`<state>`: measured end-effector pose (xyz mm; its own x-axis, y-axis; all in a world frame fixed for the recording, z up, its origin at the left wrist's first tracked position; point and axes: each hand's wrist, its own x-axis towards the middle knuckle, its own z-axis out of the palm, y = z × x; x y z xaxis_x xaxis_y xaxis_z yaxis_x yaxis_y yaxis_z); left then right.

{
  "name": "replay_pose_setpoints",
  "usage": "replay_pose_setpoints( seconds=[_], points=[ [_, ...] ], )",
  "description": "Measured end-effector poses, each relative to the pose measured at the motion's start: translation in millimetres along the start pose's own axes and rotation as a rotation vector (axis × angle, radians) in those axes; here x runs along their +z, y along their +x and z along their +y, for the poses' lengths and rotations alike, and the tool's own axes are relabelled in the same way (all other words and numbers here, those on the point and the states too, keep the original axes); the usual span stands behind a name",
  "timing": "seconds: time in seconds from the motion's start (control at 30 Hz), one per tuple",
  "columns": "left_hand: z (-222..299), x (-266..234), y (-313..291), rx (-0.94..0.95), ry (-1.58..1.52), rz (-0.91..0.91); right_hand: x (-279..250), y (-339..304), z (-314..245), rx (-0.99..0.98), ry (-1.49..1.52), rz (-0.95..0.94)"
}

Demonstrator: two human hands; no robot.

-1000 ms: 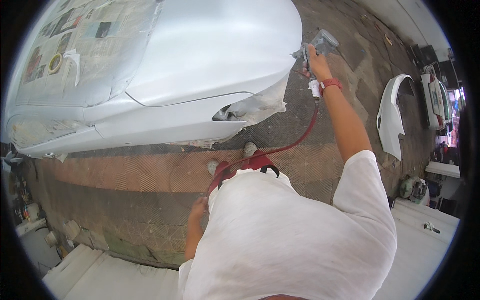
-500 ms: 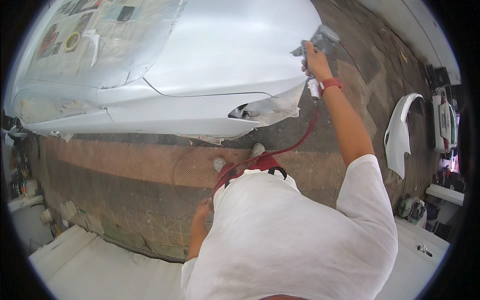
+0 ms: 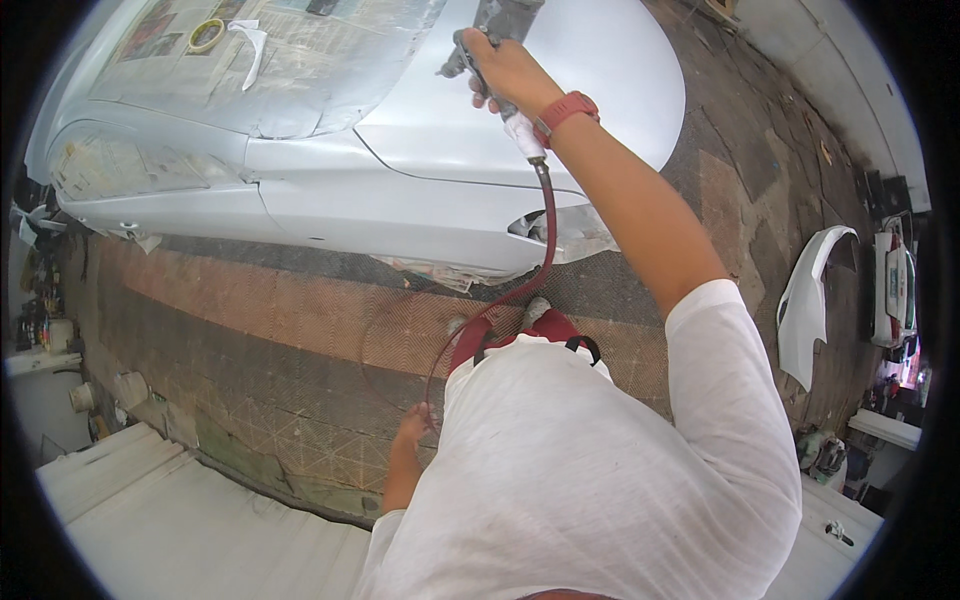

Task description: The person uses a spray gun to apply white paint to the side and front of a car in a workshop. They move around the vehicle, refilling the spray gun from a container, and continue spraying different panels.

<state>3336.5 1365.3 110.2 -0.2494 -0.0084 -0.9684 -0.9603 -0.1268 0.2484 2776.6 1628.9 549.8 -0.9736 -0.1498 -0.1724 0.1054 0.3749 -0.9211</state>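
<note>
My right hand [image 3: 508, 74] is wrapped round the handle of a grey spray gun [image 3: 512, 18], with the wrist wearing a red watch. The gun is over the white car body [image 3: 540, 120], its nozzle pointing left across the smooth panel. From the handle's base a dark red air hose [image 3: 549, 225] curves down past my legs. Low at my left side, my left hand [image 3: 412, 424] is closed on the hose, fingers partly hidden by its angle. Newspaper masking [image 3: 310, 75] covers the car's glass, and a roll of masking tape [image 3: 207, 37] lies on it.
A loose white car panel [image 3: 806, 305] stands on the right of the patched floor [image 3: 270, 370]. Behind it is another bumper-like part [image 3: 893, 280]. Masking paper [image 3: 450, 272] hangs from the car's lower edge. Pale ribbed sheeting [image 3: 220, 510] lies at lower left, with cluttered shelves [image 3: 48, 330] further left.
My right hand has swept the spray gun leftward from the car's right end to over the panel, the hose following. My left hand stays low at my side.
</note>
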Motion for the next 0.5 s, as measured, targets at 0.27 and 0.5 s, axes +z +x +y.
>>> replay_pose_setpoints(
  seconds=[0.27,0.5],
  points=[
    [4.8,-4.3,8.5,0.057,0.093,-0.066,-60.7,27.3,47.0,0.052,0.035,0.148],
    [60.7,43.1,-27.1,0.101,0.340,-0.025,-197.7,-8.2,143.5,0.181,-0.047,0.416]
  ],
)
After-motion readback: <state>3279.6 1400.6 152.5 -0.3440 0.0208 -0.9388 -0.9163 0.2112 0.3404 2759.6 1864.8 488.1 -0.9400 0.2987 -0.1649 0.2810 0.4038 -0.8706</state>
